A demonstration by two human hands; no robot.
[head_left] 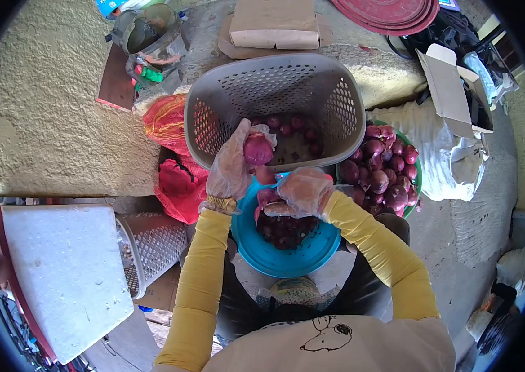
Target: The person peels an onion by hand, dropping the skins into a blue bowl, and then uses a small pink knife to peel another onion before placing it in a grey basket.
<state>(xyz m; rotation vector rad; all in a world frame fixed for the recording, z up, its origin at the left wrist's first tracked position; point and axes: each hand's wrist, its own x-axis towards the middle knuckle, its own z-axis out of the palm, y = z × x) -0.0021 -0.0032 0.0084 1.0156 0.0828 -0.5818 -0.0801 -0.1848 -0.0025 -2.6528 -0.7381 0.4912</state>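
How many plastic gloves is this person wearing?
2. One glove is on the left hand, which holds a purple onion by the grey basket; the other is on the right hand, over the blue basin. Both are in view.

White slab (64,266) left, cardboard (275,25) beside red disc (392,13).

Bare concrete (482,226) and a rough plastered wall (57,105) frame a makeshift produce workspace — a home or a small shop, the view does not settle which. Onions (378,181) heaped in a green basin (420,177), a big plastic basket (275,62), a red sack (178,186) and cardboard cartons (275,23) mark it as a sorting spot.
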